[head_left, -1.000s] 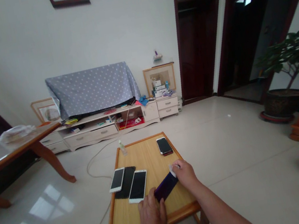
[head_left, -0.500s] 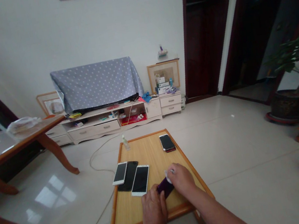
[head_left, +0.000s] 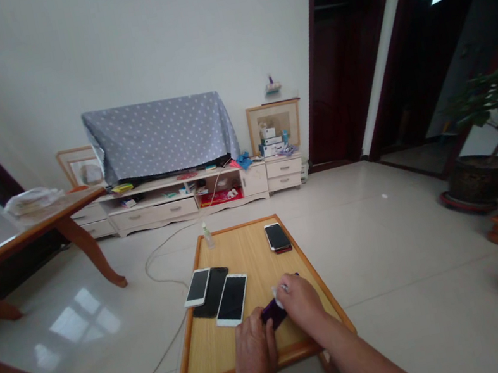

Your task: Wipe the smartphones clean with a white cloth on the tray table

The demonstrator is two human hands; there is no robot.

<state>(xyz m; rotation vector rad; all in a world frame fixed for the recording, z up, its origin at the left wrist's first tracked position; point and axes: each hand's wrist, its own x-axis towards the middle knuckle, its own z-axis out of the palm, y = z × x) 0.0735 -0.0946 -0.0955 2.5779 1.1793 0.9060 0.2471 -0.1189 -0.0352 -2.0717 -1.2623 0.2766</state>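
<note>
Purple, flat and phone-shaped, the glossy slab (head_left: 272, 315) sits between both hands over the near part of the pale wooden bench (head_left: 246, 238); I can't tell whether it rests there. Should the left hand (head_left: 254, 347) slacken while the right hand (head_left: 300, 298) pushes, the slab could skid toward the white-framed, black-screened phone (head_left: 232, 300) beside it. The left fingers are nearly closed, pinching one end against the thumb; the right fingers bunch tightly round a crumpled white wad (head_left: 277, 298) against the slab.
</note>
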